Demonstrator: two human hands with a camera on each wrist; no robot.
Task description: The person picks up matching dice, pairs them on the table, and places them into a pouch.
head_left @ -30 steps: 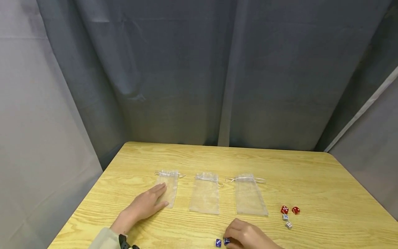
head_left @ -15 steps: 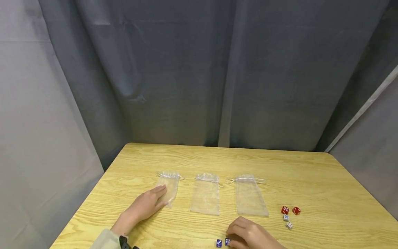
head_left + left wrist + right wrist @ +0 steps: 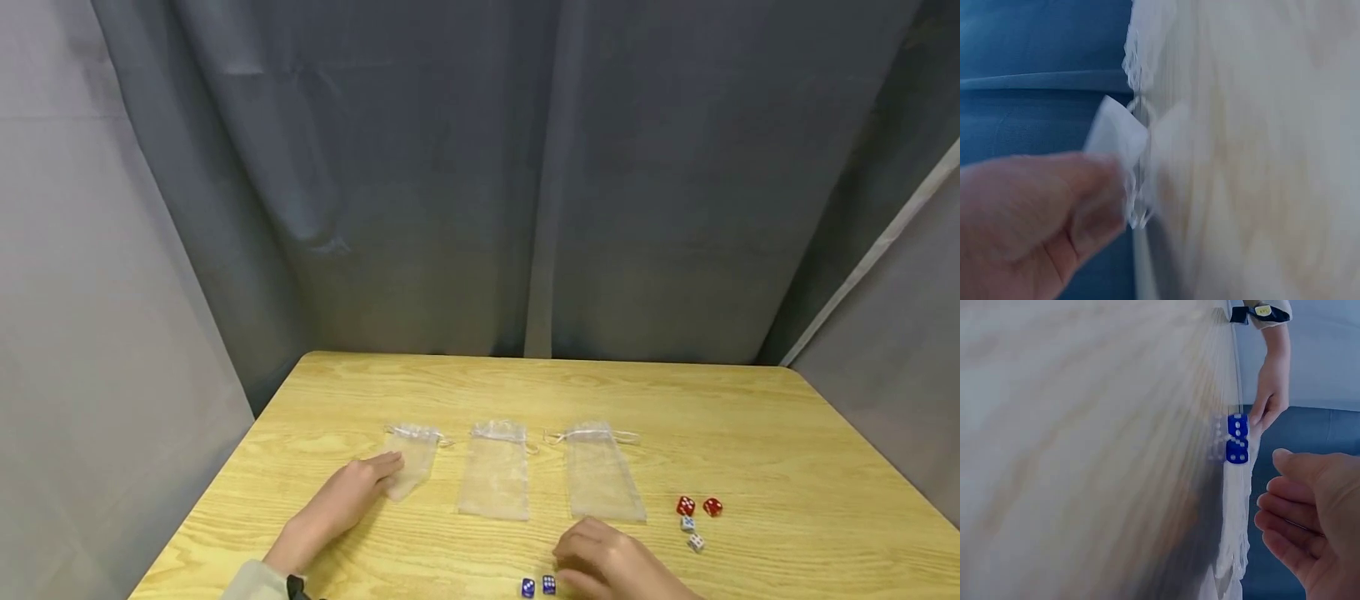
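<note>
Left bag (image 3: 414, 468): sheer whitish mesh, ruffled neck, thin white drawstring; near end lifted, pinched between thumb and fingers of the left hand (image 3: 341, 497). Middle bag (image 3: 495, 477), right bag (image 3: 602, 479): similar, lying flat alongside on the wood-grain surface (image 3: 360, 387). Blue dice (image 3: 528, 587): two, white pips, side by side. Right hand (image 3: 618, 562): fingers loosely curved, holding nothing, just beside the blue dice.
</note>
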